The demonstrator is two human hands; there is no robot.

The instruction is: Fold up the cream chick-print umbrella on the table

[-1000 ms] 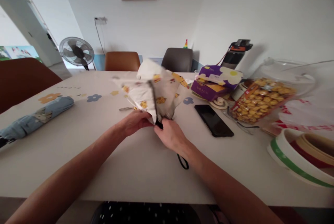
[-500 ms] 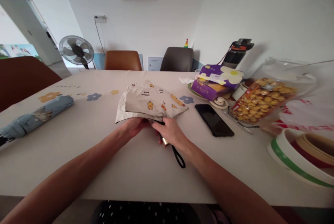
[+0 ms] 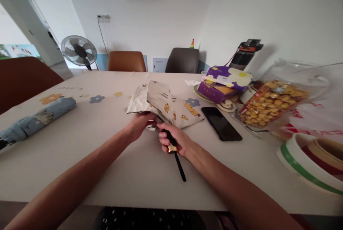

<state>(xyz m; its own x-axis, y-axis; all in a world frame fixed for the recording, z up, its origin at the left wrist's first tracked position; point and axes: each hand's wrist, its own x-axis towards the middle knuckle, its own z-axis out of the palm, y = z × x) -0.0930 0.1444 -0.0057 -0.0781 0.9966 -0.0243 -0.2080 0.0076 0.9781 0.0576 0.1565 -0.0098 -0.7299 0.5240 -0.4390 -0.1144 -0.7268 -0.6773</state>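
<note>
A cream folding umbrella (image 3: 163, 103) printed with yellow ducks lies collapsed on the white table (image 3: 80, 140) in front of me. My right hand (image 3: 175, 140) is wrapped round its black handle, whose wrist strap (image 3: 180, 167) trails toward me. My left hand (image 3: 139, 124) is closed on the canopy fabric near the handle end, just left of my right hand. The loose canopy spreads away from me toward the table's middle.
A rolled blue umbrella (image 3: 34, 121) lies at the far left. A black phone (image 3: 221, 123) sits right of the canopy, with a purple box (image 3: 222, 85), a snack bag (image 3: 270, 103) and stacked bowls (image 3: 313, 160) further right. Chairs and a fan (image 3: 79, 51) stand beyond the table.
The raised, fluttering canopy has come down onto the table. My right hand slid back along the handle toward me, and the strap now points straight at me.
</note>
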